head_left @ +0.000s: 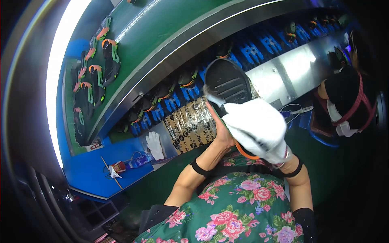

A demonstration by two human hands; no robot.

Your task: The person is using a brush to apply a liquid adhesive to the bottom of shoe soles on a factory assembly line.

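A dark shoe (229, 83) is held up in front of me, its black ridged sole turned toward me. My left hand (222, 128), bare, grips its left side, with most fingers hidden behind it. My right hand (256, 127) wears a white glove, blurred by motion, and lies across the lower part of the shoe. From the glove a slim pale thing (214, 99) reaches to the sole's left edge; its kind is too blurred to tell. An orange edge (245, 150) shows below the glove.
Beyond the shoe runs a metal ledge (279, 77) with a taped cardboard sheet (190, 127) and blue racks (253, 52) carrying shoes. At left are a green belt (139, 44) with several shoes, a white glove (154, 145), and a bottle (139, 161) on a blue table. Another person (344, 101) sits at right.
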